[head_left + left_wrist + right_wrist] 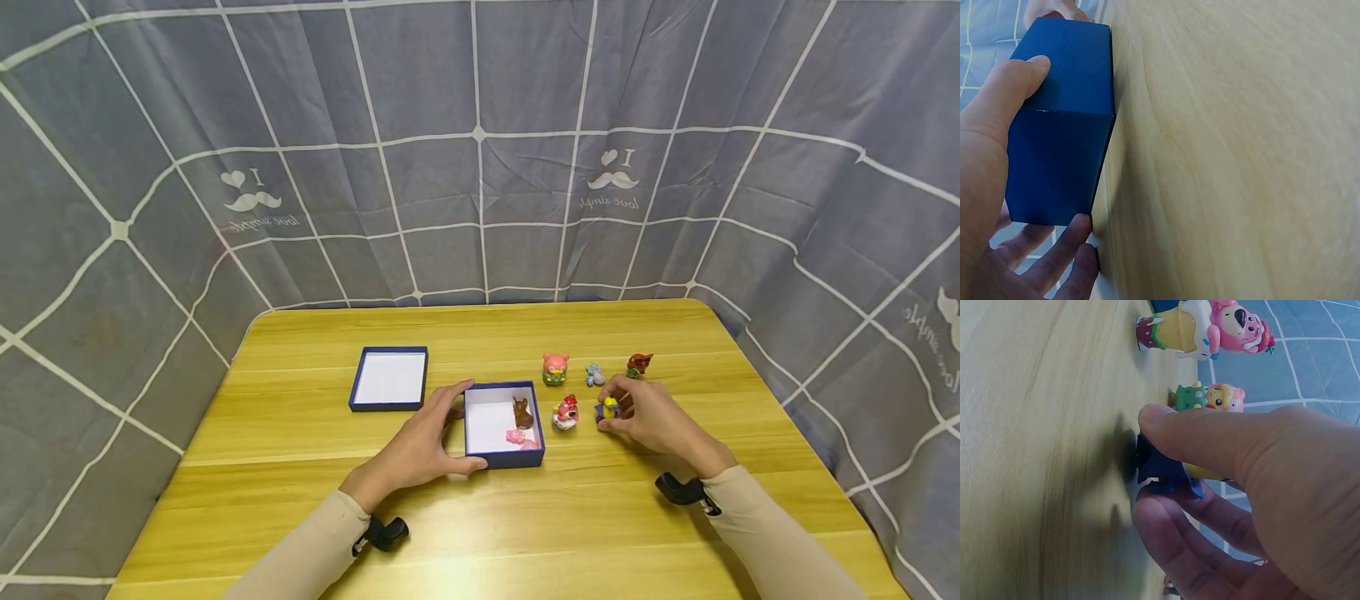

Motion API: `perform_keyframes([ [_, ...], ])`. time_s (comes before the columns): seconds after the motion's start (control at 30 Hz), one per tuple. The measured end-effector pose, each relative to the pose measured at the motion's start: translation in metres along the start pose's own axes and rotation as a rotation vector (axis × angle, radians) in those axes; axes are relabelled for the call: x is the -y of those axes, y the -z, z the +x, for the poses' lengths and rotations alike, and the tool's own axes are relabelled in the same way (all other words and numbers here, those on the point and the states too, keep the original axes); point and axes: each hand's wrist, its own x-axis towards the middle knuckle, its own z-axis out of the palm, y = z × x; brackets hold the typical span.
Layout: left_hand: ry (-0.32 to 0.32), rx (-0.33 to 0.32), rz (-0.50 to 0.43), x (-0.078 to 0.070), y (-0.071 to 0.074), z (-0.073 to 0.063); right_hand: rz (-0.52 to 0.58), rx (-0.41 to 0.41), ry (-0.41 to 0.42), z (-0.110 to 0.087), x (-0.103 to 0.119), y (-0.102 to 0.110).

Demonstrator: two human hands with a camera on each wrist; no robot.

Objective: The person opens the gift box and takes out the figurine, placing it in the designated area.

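My left hand [420, 446] grips the open blue box [502, 460] from its left side, thumb on the near wall and fingers at the far corner. Inside its white interior lie a brown figurine [522, 413] and a pink figurine [517, 437]. On the right, my right hand [660, 418] pinches a small yellow and dark-blue figurine [1163, 464] between thumb and fingers, close to the tabletop. Part of that figurine is hidden by the thumb. Between box and right hand stands a pink bear figurine [566, 412] on an ice-cream-like base.
A shallow blue lid [388, 408] with a white inside lies left of the box. Behind the right hand stand a pink figurine with a yellow bill [555, 369], a small light-blue figurine [595, 375] and a reddish-brown fox-like figurine [638, 364]. A grey checked curtain [517, 167] surrounds the wooden table [480, 542].
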Motion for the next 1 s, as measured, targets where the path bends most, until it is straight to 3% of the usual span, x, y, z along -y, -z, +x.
perform_keyframes([
  [1.0,0.007,-0.004,-0.002,-0.0003,-0.0011,-0.0006,0.010,0.014,0.041,-0.0045,-0.0029,0.0000],
])
